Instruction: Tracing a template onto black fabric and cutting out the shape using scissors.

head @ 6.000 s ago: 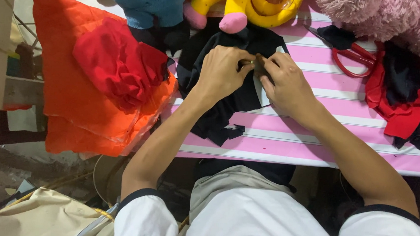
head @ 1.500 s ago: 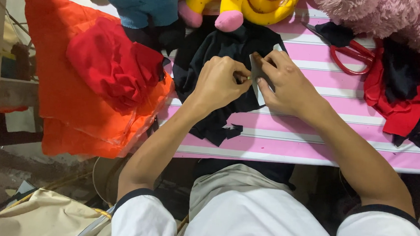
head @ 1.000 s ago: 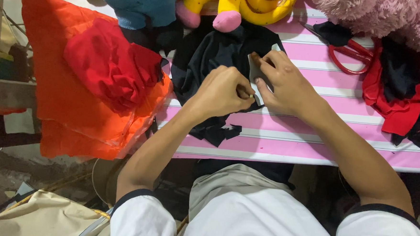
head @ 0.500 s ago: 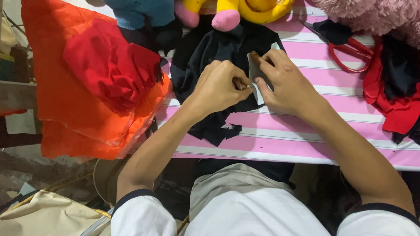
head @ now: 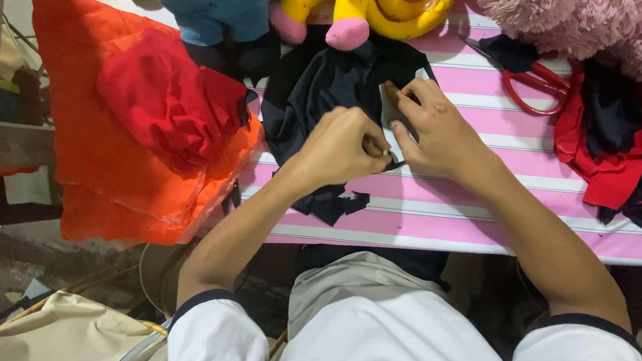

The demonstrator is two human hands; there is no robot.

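Left hand (head: 341, 146) barely moved since half second before, fingers pinched shut on small marking tool at grey template (head: 396, 118) edge. Right hand (head: 437, 132) kept template pressed flat, fingers spread, on black cloth (head: 318, 92), mid tabletop (head: 480, 225). Tracing seemingly underway.

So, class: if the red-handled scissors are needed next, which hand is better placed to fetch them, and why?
Right hand: the scissors lie on its side of the table, while the left hand is farther off, over the black cloth.
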